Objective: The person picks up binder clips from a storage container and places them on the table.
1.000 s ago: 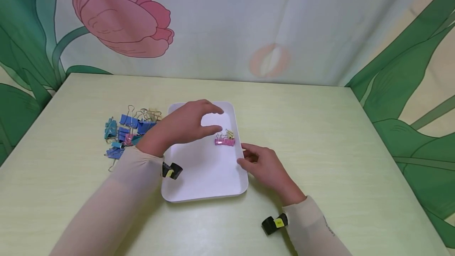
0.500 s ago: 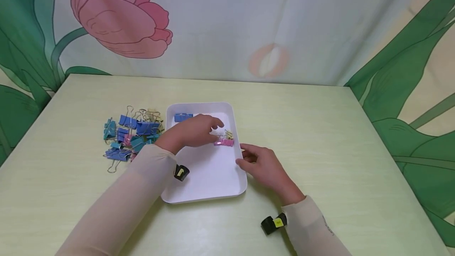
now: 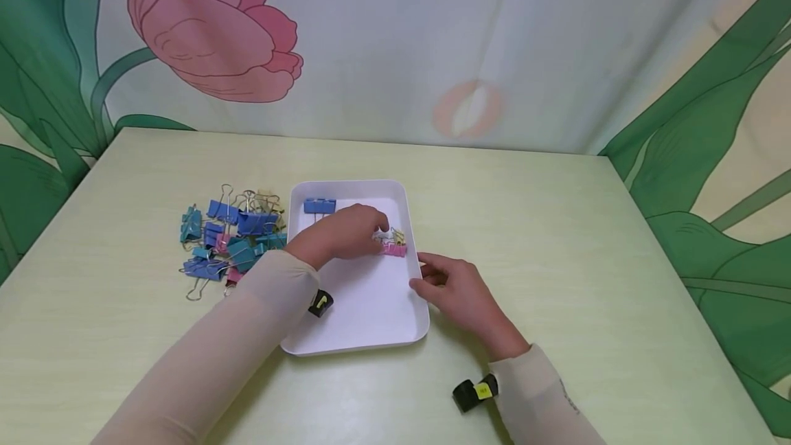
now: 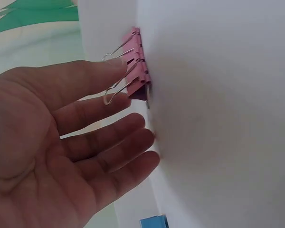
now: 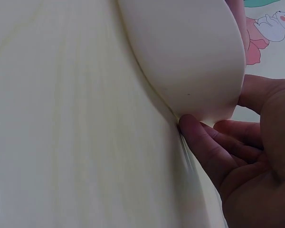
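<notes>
A white tray [image 3: 364, 321] lies on the table with a pink binder clip [image 4: 137, 71] by its right wall. My left hand [image 3: 346, 232] reaches over the tray and pinches the pink clip between thumb and index finger, the other fingers spread loosely. Beside that clip sits a yellow binder clip [image 3: 399, 236], partly covered in the head view. A blue binder clip [image 3: 319, 206] lies in the tray's far left corner. At the tray's right edge my right hand [image 3: 460, 294] holds the rim, thumb over it and fingers against the outer wall.
Left of the tray is a heap of several binder clips, including teal clips [image 3: 241, 250], blue clips [image 3: 256, 223] and yellow ones [image 3: 268, 201]. A printed curtain [image 3: 395, 47] hangs behind the table [image 3: 544, 239].
My left hand has moved down and right to the pink clip, its thumb and index finger closing in. The blue clip in the tray has come into sight. The right hand stays put.
</notes>
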Available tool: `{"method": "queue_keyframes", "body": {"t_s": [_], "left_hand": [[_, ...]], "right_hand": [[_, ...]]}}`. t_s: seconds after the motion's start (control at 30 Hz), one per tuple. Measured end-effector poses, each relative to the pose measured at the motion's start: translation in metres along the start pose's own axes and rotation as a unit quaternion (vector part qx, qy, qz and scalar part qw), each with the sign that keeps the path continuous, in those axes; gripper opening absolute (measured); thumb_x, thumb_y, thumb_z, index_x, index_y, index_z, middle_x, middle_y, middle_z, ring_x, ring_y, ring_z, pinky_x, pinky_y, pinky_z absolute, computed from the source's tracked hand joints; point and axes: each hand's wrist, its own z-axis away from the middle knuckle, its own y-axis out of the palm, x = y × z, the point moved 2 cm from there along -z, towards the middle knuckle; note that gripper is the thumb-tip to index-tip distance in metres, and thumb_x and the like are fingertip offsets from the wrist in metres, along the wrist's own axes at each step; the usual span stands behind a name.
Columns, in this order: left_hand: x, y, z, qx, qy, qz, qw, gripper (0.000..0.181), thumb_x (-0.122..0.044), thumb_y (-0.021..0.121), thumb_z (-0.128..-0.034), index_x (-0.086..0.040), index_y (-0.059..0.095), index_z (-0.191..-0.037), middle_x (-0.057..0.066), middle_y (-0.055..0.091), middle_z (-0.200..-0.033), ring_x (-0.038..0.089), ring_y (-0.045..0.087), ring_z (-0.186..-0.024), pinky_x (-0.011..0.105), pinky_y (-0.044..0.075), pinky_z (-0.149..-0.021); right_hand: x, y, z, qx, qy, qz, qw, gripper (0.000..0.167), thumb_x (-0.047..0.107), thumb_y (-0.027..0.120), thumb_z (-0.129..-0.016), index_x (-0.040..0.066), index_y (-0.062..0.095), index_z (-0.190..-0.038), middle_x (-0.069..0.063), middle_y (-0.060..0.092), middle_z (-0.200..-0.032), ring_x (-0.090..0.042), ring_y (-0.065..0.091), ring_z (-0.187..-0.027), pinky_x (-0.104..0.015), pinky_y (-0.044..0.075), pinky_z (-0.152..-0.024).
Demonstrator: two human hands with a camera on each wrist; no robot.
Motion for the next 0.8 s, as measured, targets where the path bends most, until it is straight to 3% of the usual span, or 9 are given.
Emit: {"method": "queue_keyframes", "body": {"t_s": [0.23,0.47,0.67,0.8], "left_hand": [[-0.0033,0.0034,-0.0043,-0.012,-0.015,-0.001,0.9998,0.029,-0.012,0.063,-0.0897,-0.004,0.067,-0.117,0.011,0.068,-0.117,0.024,0.061,-0.106,0.04,0.048,-0.102],[-0.0046,0.0037,-0.0025,-0.029,-0.011,0.001,0.9995,0.012,-0.008,0.061,-0.0885,-0.006,0.07,-0.097,0.005,0.068,-0.09,0.019,0.056,-0.082,0.032,0.051,-0.08],[-0.0047,0.0049,-0.0027,-0.041,0.016,-0.008,0.999,0.007,-0.007,0.063,-0.0877,-0.008,0.07,-0.09,0.003,0.067,-0.085,0.019,0.056,-0.081,0.031,0.049,-0.078],[-0.0049,0.0046,-0.0032,-0.04,0.016,0.0,0.9991,0.008,-0.006,0.063,-0.0871,-0.01,0.071,-0.088,0.002,0.067,-0.083,0.018,0.056,-0.08,0.03,0.049,-0.076]], "right_hand": [[-0.0011,0.0002,-0.0003,0.001,0.005,0.003,1.0,0.045,0.026,0.07,-0.088,0.017,0.062,-0.131,0.001,0.071,-0.104,-0.01,0.068,-0.088,-0.026,0.055,-0.078],[0.0004,0.0005,0.0,-0.001,0.002,0.007,1.0,0.045,0.026,0.07,-0.088,0.017,0.061,-0.131,0.001,0.071,-0.104,-0.01,0.068,-0.089,-0.027,0.056,-0.078],[0.0008,0.0003,0.0008,0.0,0.003,0.008,1.0,0.044,0.027,0.07,-0.088,0.018,0.062,-0.13,0.001,0.071,-0.104,-0.01,0.068,-0.088,-0.027,0.055,-0.078],[0.0017,0.0002,0.001,0.002,0.005,0.004,1.0,0.044,0.027,0.07,-0.088,0.018,0.062,-0.131,0.001,0.071,-0.104,-0.01,0.068,-0.089,-0.027,0.055,-0.079]]}}
